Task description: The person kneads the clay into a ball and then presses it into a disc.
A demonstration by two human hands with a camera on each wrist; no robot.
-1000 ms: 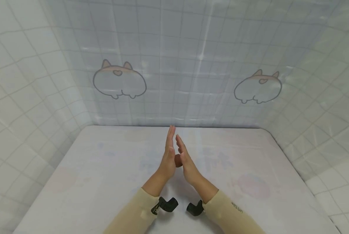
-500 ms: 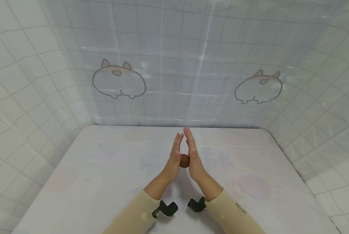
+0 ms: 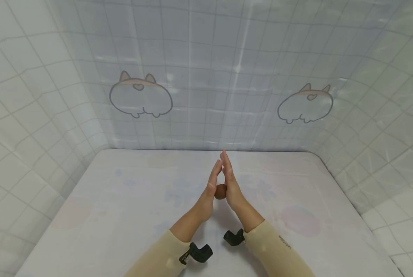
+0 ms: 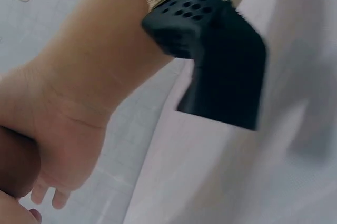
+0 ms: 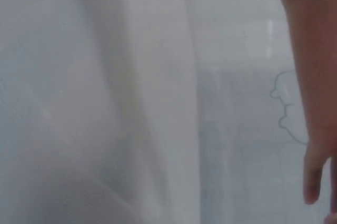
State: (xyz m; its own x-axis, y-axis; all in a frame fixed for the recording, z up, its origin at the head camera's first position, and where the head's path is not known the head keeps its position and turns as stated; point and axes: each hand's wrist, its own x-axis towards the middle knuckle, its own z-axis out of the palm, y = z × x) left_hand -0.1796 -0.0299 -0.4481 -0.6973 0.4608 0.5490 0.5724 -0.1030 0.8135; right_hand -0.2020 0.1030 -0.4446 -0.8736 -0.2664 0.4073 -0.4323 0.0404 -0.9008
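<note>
In the head view, a small brown ball [image 3: 221, 191] sits between two upright palms above the middle of the white table. My left hand [image 3: 206, 200] presses it from the left with straight fingers. From the other side my right hand [image 3: 234, 194] touches it, fingers also straight and reaching slightly farther forward. The fingertips lean together while the wrists stay apart. At the left edge of the left wrist view, part of the brown ball [image 4: 17, 162] shows against a palm. The right wrist view catches only a hand's edge and a finger; the ball is out of that view.
A white table [image 3: 123, 200] with faint pastel prints lies beneath the hands. A grid-patterned curtain [image 3: 206, 77] with dog drawings rises behind it and along both sides. Black wrist camera housings [image 3: 201, 254] project inward from both beige sleeves [image 3: 164, 254].
The hands have slid against each other: the right hand has moved forward and right, the left hand back and slightly right. The ball between them has shifted right and stays between the palms.
</note>
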